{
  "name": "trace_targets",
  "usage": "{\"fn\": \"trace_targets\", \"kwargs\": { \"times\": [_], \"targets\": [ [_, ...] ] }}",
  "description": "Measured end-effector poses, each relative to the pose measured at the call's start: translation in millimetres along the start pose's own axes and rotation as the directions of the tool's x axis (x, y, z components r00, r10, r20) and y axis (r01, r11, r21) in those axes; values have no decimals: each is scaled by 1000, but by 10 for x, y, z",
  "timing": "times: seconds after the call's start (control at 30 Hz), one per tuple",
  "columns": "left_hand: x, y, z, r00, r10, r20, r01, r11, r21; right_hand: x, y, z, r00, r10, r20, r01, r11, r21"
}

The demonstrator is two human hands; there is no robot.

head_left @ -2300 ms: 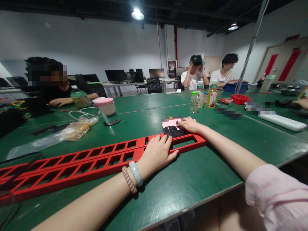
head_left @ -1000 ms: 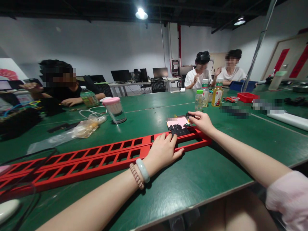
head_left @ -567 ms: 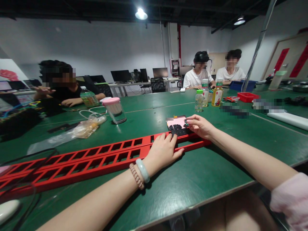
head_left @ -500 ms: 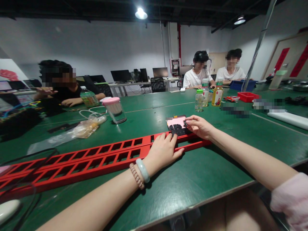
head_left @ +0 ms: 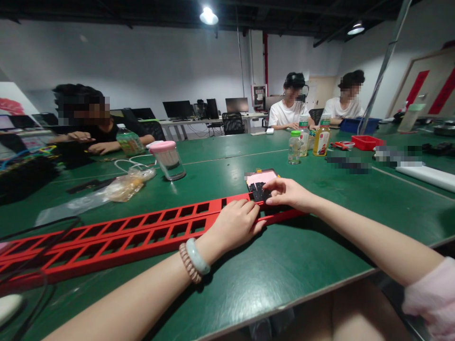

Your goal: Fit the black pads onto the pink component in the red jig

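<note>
Red frame: the long red slotted frame (head_left: 142,232) lay flat on the green table (head_left: 284,270), running from the far left edge of the view to a point under both hands.
Left hand: the left hand (head_left: 232,225) rested palm down on the frame's right end, fingers spread loosely over the rails and pressing it rather than gripping.
Right hand: the right hand (head_left: 289,194) lay just beyond the frame's end, thumb and forefinger narrowed to a pinch at the black pieces (head_left: 259,191); whether a piece sat between the fingertips could not be told.
Black pieces: a small heap of them sat on the pink tray (head_left: 261,177), touching the frame's far rail, just beside the right fingertips and just above the left fingers.
Containers: a clear jar with a pink lid (head_left: 167,160) stood well to the left, its contents pale and unclear; a clear plastic bag (head_left: 122,187) near it held something yellowish; three bottles (head_left: 309,141) stood together further back, one with yellow liquid; a red bin (head_left: 366,142) and a blue bin (head_left: 351,125) stood beyond them, contents not visible.
Hidden or unclear: the frame's right end was covered by the hands; its left end ran out of view; a blurred patch masked items right of the bottles.
Others: three people sat at the far side of the table.
</note>
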State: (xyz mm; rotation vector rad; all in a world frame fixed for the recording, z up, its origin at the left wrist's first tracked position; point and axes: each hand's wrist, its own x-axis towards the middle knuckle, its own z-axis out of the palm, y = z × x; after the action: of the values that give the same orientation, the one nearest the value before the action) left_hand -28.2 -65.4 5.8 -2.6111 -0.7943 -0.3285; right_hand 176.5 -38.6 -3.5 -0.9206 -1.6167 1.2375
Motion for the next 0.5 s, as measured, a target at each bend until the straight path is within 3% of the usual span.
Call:
{"fn": "trace_targets", "kwargs": {
  "times": [0.17, 0.5],
  "targets": [
    [2, -23, 20, 1000, 22, -9, -22, 1000, -7, -11, 30, 61, 995, -53, 85, 64, 989, -136],
    [-10, -22, 36, 999, -9, -50, 6, 999, -48, -48, 69, 127, 983, -177, 46, 179, 886, -428]
  ]
}}
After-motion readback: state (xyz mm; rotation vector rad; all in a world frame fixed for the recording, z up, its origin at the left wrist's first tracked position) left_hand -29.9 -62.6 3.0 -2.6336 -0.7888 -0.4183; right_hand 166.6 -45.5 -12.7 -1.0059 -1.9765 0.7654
